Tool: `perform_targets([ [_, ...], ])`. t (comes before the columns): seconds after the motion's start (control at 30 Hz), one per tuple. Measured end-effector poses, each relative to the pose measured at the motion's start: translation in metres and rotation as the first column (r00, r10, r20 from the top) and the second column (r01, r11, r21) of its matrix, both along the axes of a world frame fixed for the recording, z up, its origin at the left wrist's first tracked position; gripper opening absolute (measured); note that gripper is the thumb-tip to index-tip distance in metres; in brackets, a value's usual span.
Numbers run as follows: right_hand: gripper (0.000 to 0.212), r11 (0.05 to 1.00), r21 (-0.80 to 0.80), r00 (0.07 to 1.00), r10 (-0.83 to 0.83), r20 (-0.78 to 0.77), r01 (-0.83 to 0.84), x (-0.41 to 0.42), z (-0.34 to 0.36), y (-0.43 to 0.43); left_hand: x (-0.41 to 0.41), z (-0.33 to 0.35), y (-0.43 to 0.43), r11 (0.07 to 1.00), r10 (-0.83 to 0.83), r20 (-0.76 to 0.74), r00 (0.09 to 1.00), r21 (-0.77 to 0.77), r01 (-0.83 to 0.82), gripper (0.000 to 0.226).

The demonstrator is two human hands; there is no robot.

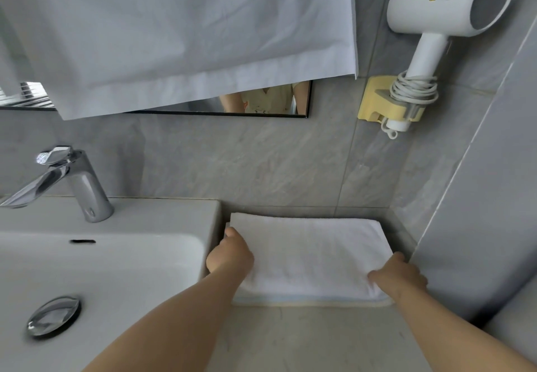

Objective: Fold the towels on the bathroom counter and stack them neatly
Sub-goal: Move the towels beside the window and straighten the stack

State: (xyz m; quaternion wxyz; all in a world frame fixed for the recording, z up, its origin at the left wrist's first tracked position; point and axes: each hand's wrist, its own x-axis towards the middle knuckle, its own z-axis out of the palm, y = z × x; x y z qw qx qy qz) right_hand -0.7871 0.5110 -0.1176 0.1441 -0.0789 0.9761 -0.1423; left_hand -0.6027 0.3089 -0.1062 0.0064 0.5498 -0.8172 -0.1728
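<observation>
Head view: our left grip (229, 252) and right grip (398, 277) clutch folded white terry towel (311, 255) ends on grey stone worktop (290, 342).

White towel (311, 252): folded into a flat rectangle, terry surface smooth, no loose flaps showing. Lies at the back right corner of the grey counter (290, 342), long edges running left to right. It sits on top of a second towel (305, 302), seen only as a pale blue and cream strip along the near edge. Edges of the two roughly aligned.
</observation>
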Motion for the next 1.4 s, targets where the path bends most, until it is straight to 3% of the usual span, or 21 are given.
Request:
perform_targets([
  [0.13, 0.054, 0.994, -0.108, 0.996, -0.021, 0.085, 0.03, -0.001, -0.001, -0.002, 0.001, 0.005, -0.006, 0.994, 0.037, -0.079, 0.996, 0.106, -0.029, 0.036],
  [0.37, 0.016, 0.951, -0.306, 0.999, 0.044, 0.019, -0.036, -0.007, 0.004, -0.005, -0.004, -0.001, -0.003, 0.988, -0.017, 0.024, 1.0, 0.152, 0.013, 0.04],
  [0.67, 0.024, 0.913, -0.4, 0.995, 0.095, 0.02, -0.079, -0.002, 0.014, -0.022, -0.008, 0.012, -0.015, 0.973, -0.052, 0.037, 0.998, 0.225, 0.042, 0.032],
  [0.73, 0.027, 0.895, -0.444, 0.997, 0.066, 0.028, -0.047, -0.004, 0.016, -0.024, -0.008, 0.016, -0.017, 0.972, 0.001, 0.012, 1.0, 0.233, -0.004, 0.047],
  [0.97, 0.04, 0.915, -0.404, 0.997, 0.022, 0.069, 0.008, -0.01, 0.006, -0.016, -0.007, 0.023, -0.019, 0.954, 0.2, -0.234, 0.951, 0.269, -0.134, 0.045],
  [1.13, 0.019, 0.967, -0.255, 0.996, 0.038, 0.08, -0.016, -0.022, 0.004, -0.012, -0.006, 0.024, -0.025, 0.956, 0.082, -0.172, 0.982, 0.292, -0.028, 0.037],
  [1.27, 0.009, 0.955, -0.295, 0.998, 0.036, 0.042, -0.022, -0.023, 0.006, -0.018, -0.004, 0.027, -0.025, 0.954, 0.052, -0.246, 0.968, 0.298, 0.024, 0.034],
  [1.4, 0.031, 0.931, -0.365, 1.0, 0.007, 0.015, -0.001, -0.009, 0.013, -0.026, -0.004, 0.025, -0.023, 0.916, 0.182, -0.383, 0.906, 0.4, -0.015, 0.039],
])
